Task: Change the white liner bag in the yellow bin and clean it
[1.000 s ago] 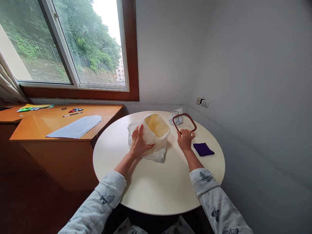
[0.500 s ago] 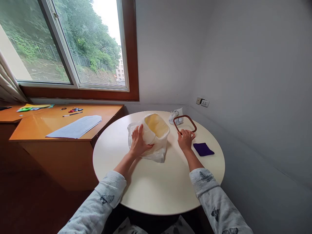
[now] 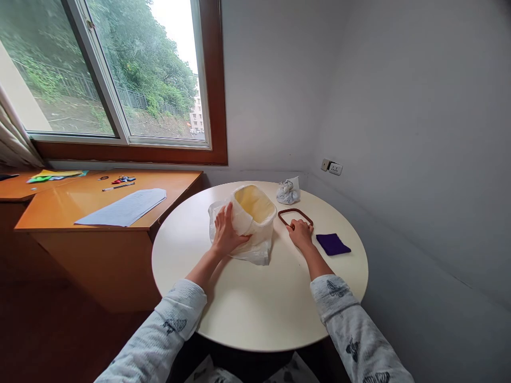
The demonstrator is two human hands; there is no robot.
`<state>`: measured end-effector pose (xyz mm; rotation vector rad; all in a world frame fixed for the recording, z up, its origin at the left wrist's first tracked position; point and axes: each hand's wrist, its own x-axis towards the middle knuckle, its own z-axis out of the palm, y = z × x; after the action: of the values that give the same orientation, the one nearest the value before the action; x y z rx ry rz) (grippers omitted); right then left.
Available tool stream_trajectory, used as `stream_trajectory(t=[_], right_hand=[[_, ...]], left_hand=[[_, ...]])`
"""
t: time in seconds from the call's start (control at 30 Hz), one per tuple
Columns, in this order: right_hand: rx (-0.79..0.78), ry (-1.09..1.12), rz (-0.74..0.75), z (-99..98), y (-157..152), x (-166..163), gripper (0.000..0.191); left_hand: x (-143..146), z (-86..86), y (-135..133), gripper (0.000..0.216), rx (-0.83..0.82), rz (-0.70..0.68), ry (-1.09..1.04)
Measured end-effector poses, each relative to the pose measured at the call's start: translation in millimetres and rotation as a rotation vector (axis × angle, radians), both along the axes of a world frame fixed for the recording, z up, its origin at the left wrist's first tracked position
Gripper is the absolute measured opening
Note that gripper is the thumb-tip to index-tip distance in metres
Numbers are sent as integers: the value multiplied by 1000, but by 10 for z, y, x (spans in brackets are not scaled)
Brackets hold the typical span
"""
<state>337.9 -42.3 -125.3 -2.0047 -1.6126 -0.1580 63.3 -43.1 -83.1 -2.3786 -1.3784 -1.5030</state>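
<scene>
A small yellowish trash bin (image 3: 259,205) lies tilted on the table, its mouth facing up and away. A white plastic bag (image 3: 255,250) lines it and is folded over the rim, hanging loose around the outside. My left hand (image 3: 227,231) grips the near left side of the bin through the bag, thumb and fingers spread around it. To the right, my right hand (image 3: 301,234) has its fingers closed on the near edge of a brown rectangular ring (image 3: 307,215) with rounded corners, low over the table or on it. A dark purple folded cloth (image 3: 333,244) lies just right of that hand.
The round white table (image 3: 255,314) carries a knotted clear plastic bag (image 3: 288,192) at its far edge. A wooden desk (image 3: 175,194) stands close on the left, with paper sheets (image 3: 123,207), a pen (image 3: 118,186) and small items. Walls rise behind and to the right.
My right hand has lowered the brown ring toward the table, slightly left and nearer me, uncovering the knotted bag. My left hand and the bin have barely moved.
</scene>
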Motion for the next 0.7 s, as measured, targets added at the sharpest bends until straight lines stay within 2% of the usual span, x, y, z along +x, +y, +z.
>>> stream_trajectory(t=[0.33,0.53,0.7], right_hand=[[8,22,-6,-48,34,13,14],[66,40,-11,-7,29,-20,11],[107,155,125,122,-12,-188,16]], left_hand=[[11,59,-48,124,-56,-6,-46],[11,59,-42,124,-183,21,-210],[45,15,-18,121,-240,-63,-363]])
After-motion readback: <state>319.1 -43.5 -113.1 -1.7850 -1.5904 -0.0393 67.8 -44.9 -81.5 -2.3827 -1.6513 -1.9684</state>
